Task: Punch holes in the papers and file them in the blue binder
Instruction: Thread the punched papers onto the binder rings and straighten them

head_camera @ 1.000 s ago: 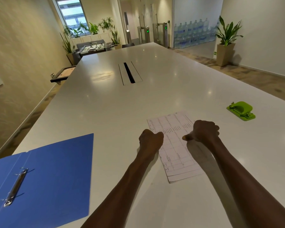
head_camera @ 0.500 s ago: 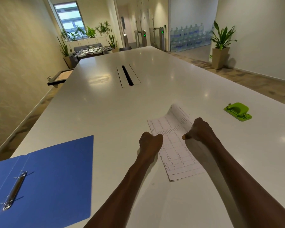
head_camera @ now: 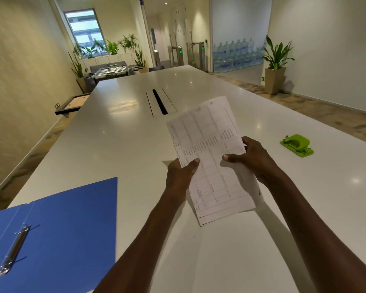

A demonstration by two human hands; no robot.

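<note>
A thin stack of printed papers point(head_camera: 209, 157) is lifted off the white table point(head_camera: 118, 144), tilted up toward me. My left hand point(head_camera: 181, 176) grips its left edge, thumb on top. My right hand point(head_camera: 251, 159) grips the right edge, thumb on the front sheet. The blue binder point(head_camera: 68, 225) lies open at the near left, its metal ring clip point(head_camera: 15, 250) exposed. The green hole punch point(head_camera: 297, 144) sits on the table to the right of my right hand, apart from it.
A black cable slot point(head_camera: 160, 101) runs along the table's middle, beyond the papers. The table's left edge drops to the floor beside a wall. A potted plant point(head_camera: 276, 66) stands far right on the floor.
Both hands have taken hold of the papers, which lay flat on the table, and raised them off it, tilted toward me. The binder and punch have not moved.
</note>
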